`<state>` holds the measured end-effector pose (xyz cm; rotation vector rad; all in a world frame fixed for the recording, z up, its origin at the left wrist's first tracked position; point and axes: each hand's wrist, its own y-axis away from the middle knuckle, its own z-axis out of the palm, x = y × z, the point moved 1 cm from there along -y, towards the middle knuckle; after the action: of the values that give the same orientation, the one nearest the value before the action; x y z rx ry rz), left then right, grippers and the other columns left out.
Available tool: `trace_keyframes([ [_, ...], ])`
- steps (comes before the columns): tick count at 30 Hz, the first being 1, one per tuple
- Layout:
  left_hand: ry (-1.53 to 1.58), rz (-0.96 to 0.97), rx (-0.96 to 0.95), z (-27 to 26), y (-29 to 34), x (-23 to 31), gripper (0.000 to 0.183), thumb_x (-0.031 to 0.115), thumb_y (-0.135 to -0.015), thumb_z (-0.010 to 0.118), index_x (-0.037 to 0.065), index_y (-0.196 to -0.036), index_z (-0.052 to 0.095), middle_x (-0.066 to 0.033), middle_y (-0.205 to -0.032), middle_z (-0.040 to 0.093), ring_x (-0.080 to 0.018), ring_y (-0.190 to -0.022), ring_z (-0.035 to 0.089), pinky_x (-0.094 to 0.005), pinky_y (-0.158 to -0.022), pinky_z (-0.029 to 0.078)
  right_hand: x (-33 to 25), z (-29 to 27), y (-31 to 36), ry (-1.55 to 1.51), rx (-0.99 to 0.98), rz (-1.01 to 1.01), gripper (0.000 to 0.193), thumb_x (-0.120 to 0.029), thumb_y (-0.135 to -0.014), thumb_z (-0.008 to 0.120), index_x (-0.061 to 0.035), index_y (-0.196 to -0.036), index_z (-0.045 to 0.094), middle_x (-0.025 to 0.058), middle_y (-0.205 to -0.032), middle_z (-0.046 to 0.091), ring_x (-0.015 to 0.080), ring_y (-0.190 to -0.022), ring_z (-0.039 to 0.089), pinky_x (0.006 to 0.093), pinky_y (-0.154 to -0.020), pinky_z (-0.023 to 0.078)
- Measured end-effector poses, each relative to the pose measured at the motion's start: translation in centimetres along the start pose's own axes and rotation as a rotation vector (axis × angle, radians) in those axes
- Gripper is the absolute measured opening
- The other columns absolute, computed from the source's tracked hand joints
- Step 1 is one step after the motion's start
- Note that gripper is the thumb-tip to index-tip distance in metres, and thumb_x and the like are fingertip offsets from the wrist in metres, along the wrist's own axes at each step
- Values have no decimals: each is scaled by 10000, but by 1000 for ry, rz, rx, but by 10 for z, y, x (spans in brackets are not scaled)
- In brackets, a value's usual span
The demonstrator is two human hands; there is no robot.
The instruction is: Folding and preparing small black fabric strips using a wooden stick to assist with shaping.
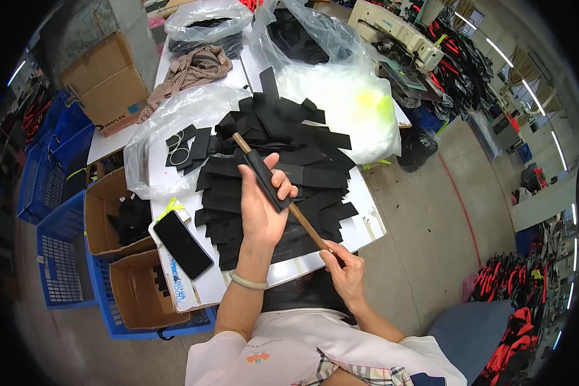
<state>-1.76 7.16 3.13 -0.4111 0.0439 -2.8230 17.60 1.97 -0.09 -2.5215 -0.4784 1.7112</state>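
A slim wooden stick [309, 228] slants over the table, its upper end pointing away to the left. Around its middle part sits a black fabric tube [262, 175]. My left hand [262, 215], palm up with a pale bangle at the wrist, curls its fingers round this tube, the thumb standing off. At the stick's lower end, near the table's front edge, my right hand [346, 270] pinches the wood between thumb and fingers. Beneath both lies a broad heap of flat black fabric strips [321, 145], partly hidden by my left hand and the stick.
A smartphone [183, 244] lies left of the heap on the white table [283, 273]. Elastic loops [179, 154] rest on strips farther back. Clear plastic bags [357, 116] and a checked cloth [190, 74] stand behind. Cardboard boxes [138, 283] and blue crates [61, 257] are at left.
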Motion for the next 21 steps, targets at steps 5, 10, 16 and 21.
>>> trace_keyframes([
  [5,-419,71,133,4,2,-3,337,288,-957,517,-18,-1098,530,8,-670,422,-82,-505,386,-262,-534,389,6,-3,7,-145,-129,101,252,-119,-877,635,-13,-1104,654,-9,-660,567,42,-554,472,189,-486,374],
  [10,-430,-79,30,4,7,-5,266,183,-960,474,-58,-999,577,-93,-640,560,-170,-498,547,-337,-535,499,1,-8,1,-62,-103,76,243,-81,-859,637,4,-1086,652,17,-606,560,43,-535,465,207,-481,375],
  [16,-351,10,3,10,10,-17,424,263,-1004,348,-110,-1130,506,-201,-807,643,-243,-608,633,-375,-657,555,10,-9,6,-275,-101,224,240,-108,-880,629,9,-1089,651,-21,-607,535,33,-540,454,194,-478,362],
  [21,-773,137,-15,2,11,-16,617,416,-1008,269,-143,-1173,473,-222,-889,661,-251,-755,678,-337,-742,536,10,-15,6,-488,-85,350,200,-93,-878,629,40,-1025,655,4,-673,562,42,-542,452,178,-454,329],
])
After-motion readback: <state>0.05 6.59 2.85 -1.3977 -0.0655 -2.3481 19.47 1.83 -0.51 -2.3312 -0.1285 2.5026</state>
